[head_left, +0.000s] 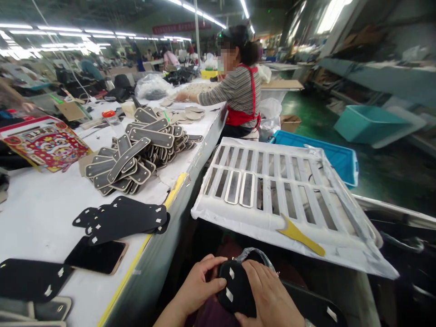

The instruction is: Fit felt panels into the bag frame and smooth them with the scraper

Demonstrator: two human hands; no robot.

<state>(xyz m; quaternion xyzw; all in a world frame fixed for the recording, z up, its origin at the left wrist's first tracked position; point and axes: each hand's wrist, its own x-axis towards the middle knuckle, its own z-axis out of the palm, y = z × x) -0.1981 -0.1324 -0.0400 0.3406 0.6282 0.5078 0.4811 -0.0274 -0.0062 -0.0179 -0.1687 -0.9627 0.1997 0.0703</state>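
Low at front centre, just this side of the white slatted rack [235,215], we've got a black piece [238,290] in both hands, two small white tabs on its upward face. Left hand [200,284]: thumb and index finger pinching the left edge, other fingers curled and partly hidden. Right hand [267,293]: fingers close together over the right side, thumb at the lower edge, so we have it gripped there too. Can't tell how hard we're pressing. Loop of clear plastic [260,255] shows just behind the piece. To the right of our right hand, partly hidden by it: a black panel [315,303] with a white tab.

On the rack we see two grey strips [233,187] with pale rims, side by side, plus a yellow flat tool [301,235] on the near border. Blue bin [320,152] just beyond.

Left of us, white-topped table [27,213] with yellow tape along its edge. On it: fanned stack of black panels [126,220], overlapping a dark-screened phone [98,254]; heaped grey strips [136,154] beyond; red printed box [47,141] at far left. Farther up the table, a co-worker [238,91] in a striped top and red apron reaches over pale pieces [189,114].
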